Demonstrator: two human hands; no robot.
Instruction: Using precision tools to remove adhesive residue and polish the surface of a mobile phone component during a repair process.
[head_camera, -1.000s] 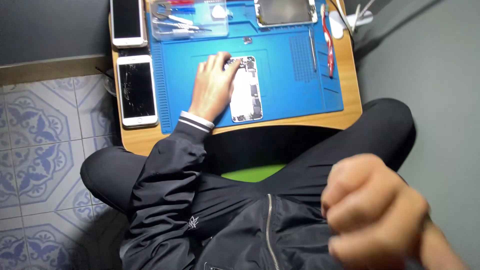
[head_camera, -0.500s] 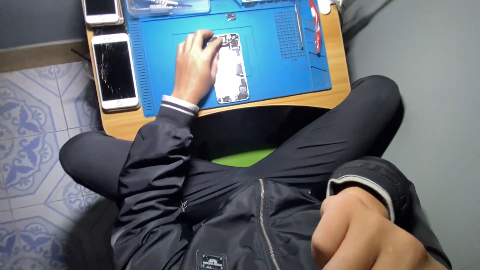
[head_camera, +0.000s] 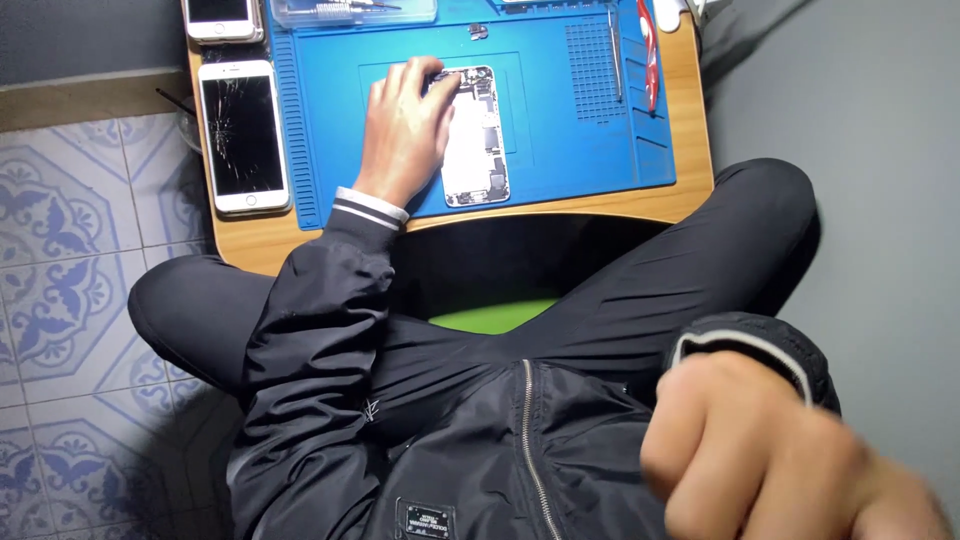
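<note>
Head view: the left hand (head_camera: 405, 135) lies flat, fingers spread, on the opened phone (head_camera: 478, 135) at the centre of the blue mat (head_camera: 570, 150) on the tabletop (head_camera: 685, 195). The right hand (head_camera: 770, 470), blurred, is curled closed near the camera; contents indiscernible. Maintain even downward pressure so the phone cannot slide.

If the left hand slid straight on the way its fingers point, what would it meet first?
The left hand already rests on the opened phone; beyond its fingers lies bare blue mat, then probably the clear tool tray.

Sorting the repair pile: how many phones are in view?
3: the opened phone under the left hand on the blue mat; a cracked white phone left of it; another above, cut off. More may be hidden.
</note>
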